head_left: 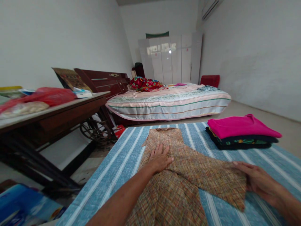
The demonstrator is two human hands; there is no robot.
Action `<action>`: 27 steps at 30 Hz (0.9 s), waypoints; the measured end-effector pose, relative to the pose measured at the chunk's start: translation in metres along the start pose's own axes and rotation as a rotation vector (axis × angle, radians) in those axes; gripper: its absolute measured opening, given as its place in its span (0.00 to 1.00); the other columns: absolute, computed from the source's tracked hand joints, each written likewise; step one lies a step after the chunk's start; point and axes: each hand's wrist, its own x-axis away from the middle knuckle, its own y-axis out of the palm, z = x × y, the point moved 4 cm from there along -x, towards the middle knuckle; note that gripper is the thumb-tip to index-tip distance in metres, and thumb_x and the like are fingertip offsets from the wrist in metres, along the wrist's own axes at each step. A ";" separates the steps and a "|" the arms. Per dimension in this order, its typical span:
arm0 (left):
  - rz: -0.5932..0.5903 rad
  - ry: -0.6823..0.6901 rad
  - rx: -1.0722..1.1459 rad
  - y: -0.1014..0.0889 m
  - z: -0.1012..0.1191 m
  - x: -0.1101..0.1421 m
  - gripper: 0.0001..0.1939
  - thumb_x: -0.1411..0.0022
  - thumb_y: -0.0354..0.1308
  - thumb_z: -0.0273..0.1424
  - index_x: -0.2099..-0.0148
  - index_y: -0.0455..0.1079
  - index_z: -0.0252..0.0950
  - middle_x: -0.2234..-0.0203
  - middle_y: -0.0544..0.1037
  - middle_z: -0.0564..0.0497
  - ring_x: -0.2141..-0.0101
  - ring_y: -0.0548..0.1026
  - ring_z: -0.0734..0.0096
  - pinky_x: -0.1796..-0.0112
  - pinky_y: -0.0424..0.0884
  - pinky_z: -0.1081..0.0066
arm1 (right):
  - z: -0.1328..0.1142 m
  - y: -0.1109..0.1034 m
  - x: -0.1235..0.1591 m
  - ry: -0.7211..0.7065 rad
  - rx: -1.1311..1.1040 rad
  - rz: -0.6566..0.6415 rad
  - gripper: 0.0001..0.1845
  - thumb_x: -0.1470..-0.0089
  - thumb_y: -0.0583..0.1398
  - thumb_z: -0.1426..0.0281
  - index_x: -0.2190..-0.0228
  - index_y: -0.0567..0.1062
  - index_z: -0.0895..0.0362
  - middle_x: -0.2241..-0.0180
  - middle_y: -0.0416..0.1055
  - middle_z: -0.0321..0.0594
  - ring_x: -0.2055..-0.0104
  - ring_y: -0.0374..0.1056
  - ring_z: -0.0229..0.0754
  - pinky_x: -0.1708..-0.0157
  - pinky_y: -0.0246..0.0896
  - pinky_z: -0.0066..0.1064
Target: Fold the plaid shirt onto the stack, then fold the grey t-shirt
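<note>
A brown plaid garment lies spread on a blue-and-white striped sheet. My left hand rests flat on its middle with the fingers stretched out, pressing the cloth down. My right hand lies at the garment's right edge; its fingers are extended over the cloth and the thumb side is tucked at the hem. Whether it pinches the fabric is hidden.
A folded stack with a pink garment on top sits at the sheet's far right. A wooden sewing table with bags stands to the left. Another bed and white wardrobes are at the back.
</note>
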 end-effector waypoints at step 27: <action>-0.018 0.037 0.014 -0.005 0.004 0.001 0.54 0.48 0.41 0.65 0.31 0.30 0.37 0.34 0.34 0.37 0.36 0.33 0.49 0.41 0.40 0.46 | 0.009 0.020 0.045 -0.032 0.036 0.108 0.55 0.69 0.66 0.56 0.40 0.52 0.53 0.70 0.75 0.40 0.68 0.73 0.53 0.69 0.71 0.39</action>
